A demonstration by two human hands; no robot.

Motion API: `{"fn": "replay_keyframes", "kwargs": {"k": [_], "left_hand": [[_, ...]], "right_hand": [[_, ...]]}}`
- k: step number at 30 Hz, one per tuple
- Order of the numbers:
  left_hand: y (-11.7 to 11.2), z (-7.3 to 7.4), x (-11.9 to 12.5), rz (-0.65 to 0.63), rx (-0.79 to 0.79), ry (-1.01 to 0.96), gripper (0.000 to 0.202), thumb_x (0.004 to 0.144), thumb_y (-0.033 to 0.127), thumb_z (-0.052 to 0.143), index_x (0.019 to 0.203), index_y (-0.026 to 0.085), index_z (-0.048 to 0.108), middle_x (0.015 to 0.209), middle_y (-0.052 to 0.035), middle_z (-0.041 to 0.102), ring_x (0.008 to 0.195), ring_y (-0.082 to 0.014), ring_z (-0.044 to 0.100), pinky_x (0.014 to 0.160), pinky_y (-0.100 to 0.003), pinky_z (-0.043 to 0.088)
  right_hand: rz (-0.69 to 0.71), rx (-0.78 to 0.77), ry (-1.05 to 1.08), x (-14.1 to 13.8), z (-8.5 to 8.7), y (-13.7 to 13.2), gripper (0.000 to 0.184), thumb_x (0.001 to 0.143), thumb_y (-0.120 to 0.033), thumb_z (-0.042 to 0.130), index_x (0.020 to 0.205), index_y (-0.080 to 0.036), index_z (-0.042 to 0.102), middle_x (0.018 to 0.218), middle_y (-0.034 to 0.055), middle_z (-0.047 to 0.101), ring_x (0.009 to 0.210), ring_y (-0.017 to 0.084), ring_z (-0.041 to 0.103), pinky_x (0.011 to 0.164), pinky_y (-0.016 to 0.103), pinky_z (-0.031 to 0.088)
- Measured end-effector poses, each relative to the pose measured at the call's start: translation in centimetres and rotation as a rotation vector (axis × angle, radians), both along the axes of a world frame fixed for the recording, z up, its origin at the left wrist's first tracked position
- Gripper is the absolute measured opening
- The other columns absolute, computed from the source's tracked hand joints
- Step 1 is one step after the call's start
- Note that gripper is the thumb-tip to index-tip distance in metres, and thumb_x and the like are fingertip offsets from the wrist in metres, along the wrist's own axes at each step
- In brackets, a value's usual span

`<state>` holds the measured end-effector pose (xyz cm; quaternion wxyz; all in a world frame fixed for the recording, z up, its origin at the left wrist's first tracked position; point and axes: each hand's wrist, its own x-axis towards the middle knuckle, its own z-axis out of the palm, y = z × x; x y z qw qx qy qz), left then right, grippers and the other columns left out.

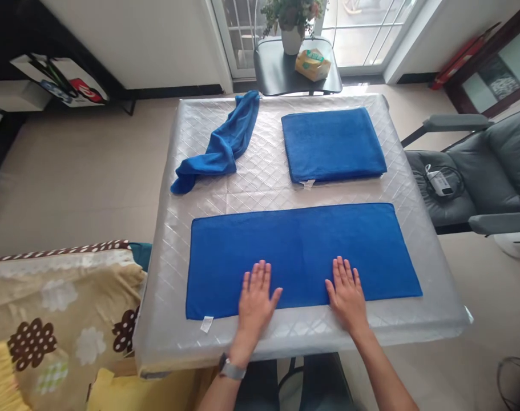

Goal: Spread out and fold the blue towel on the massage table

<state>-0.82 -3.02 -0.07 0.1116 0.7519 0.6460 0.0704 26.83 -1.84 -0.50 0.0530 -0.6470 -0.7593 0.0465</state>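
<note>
A blue towel [302,240] lies spread flat and wide across the near part of the table, a white tag [206,324] sticking out at its lower left corner. My left hand [257,299] rests palm down on its near edge, left of the middle, fingers stretched out. Farther right, my right hand [346,291] lies flat on the same towel, fingers extended and thumb apart. Neither hand grips anything. Beyond the towel, at the back right, sits a neatly folded stack of blue cloth [334,145]. A crumpled blue towel [221,148] lies at the back left.
A silvery quilted cover [165,274] drapes the table. Behind it stands a dark chair [268,74] bearing a flower pot [292,40] and a yellow tissue pack [313,64]. A grey armchair [478,165] is at the right. Patterned bedding [71,308] lies at the left.
</note>
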Motion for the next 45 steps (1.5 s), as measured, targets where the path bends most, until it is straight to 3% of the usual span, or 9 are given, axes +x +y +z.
{"fn": "replay_keyframes", "kwargs": {"k": [7,13,18,21,25,28,35,40,45], "left_hand": [[-3.1,-0.3,-11.5,0.465,-0.039,0.053,0.072,0.105,0.051,0.026,0.163,0.012,0.009,0.171,-0.019,0.014,0.158,-0.033,0.008,0.126,-0.061,0.015],[-3.1,-0.4,-13.0,0.498,-0.077,0.027,0.075,0.103,0.051,0.027,0.163,0.01,0.01,0.171,-0.0192,0.012,0.158,-0.0342,0.011,0.126,-0.06,0.016],[-3.1,2.3,-7.5,0.472,0.15,0.099,0.07,0.103,0.042,0.035,0.164,0.014,0.014,0.17,-0.0165,0.018,0.157,-0.0326,0.017,0.126,-0.059,0.02],[-2.2,3.2,-1.0,0.242,0.189,0.023,0.068,0.103,0.032,0.038,0.164,0.022,0.01,0.17,-0.0101,0.024,0.155,-0.0285,0.025,0.126,-0.055,0.028],[0.8,2.4,7.0,-0.038,0.088,-0.058,0.072,0.103,0.036,0.042,0.164,0.018,0.007,0.167,-0.0116,0.029,0.154,-0.0264,0.027,0.127,-0.048,0.027],[2.7,1.2,8.9,-0.075,0.055,-0.07,0.075,0.104,0.047,0.038,0.164,0.014,0.006,0.167,-0.0139,0.027,0.156,-0.0273,0.023,0.127,-0.048,0.024],[1.8,-0.4,-2.2,0.255,0.033,0.011,0.07,0.106,0.048,0.03,0.163,0.018,0.005,0.169,-0.0142,0.024,0.157,-0.0294,0.017,0.127,-0.058,0.019],[0.0,-0.5,-12.4,0.346,-0.009,0.027,0.07,0.105,0.048,0.025,0.164,0.014,0.006,0.171,-0.0166,0.016,0.158,-0.0304,0.012,0.127,-0.058,0.016],[-0.1,-0.5,-16.4,0.395,-0.062,0.023,0.073,0.104,0.051,0.023,0.164,0.012,0.008,0.171,-0.0163,0.014,0.158,-0.032,0.014,0.127,-0.058,0.015]], "right_hand": [[-0.155,-0.025,-0.057,14.0,-0.4,0.2,0.07,0.107,-0.035,0.03,0.164,-0.02,-0.007,0.172,0.0088,0.01,0.157,0.028,0.016,0.126,0.055,0.02],[-0.105,-0.076,-0.056,19.3,-0.1,0.5,0.07,0.106,-0.036,0.029,0.165,-0.02,-0.007,0.172,0.008,0.01,0.156,0.029,0.019,0.125,0.054,0.024],[-0.105,0.011,0.012,15.0,2.0,0.5,0.07,0.105,-0.031,0.033,0.165,-0.019,-0.002,0.171,0.0089,0.013,0.156,0.03,0.02,0.125,0.056,0.024],[0.027,0.004,0.102,9.2,3.2,0.9,0.072,0.104,-0.025,0.036,0.165,-0.02,-0.002,0.169,0.009,0.019,0.155,0.029,0.023,0.125,0.054,0.025],[0.254,-0.063,0.183,0.5,3.5,2.1,0.074,0.103,-0.023,0.038,0.164,-0.019,-0.005,0.167,0.0081,0.026,0.155,0.025,0.025,0.126,0.048,0.024],[0.296,-0.073,0.197,-4.2,2.8,3.4,0.073,0.104,-0.023,0.037,0.164,-0.019,-0.005,0.167,0.0075,0.026,0.155,0.024,0.024,0.127,0.047,0.023],[0.15,-0.051,0.09,-4.3,0.8,4.5,0.076,0.106,-0.032,0.04,0.163,-0.017,-0.007,0.167,0.0102,0.024,0.155,0.025,0.023,0.127,0.048,0.019],[0.074,-0.034,-0.008,3.2,0.4,4.8,0.073,0.107,-0.032,0.037,0.164,-0.018,-0.006,0.168,0.0115,0.024,0.156,0.026,0.021,0.126,0.05,0.02],[-0.075,-0.031,-0.051,13.3,-0.3,4.8,0.068,0.106,-0.033,0.032,0.165,-0.016,0.002,0.17,0.0131,0.019,0.156,0.029,0.02,0.125,0.054,0.024]]}}
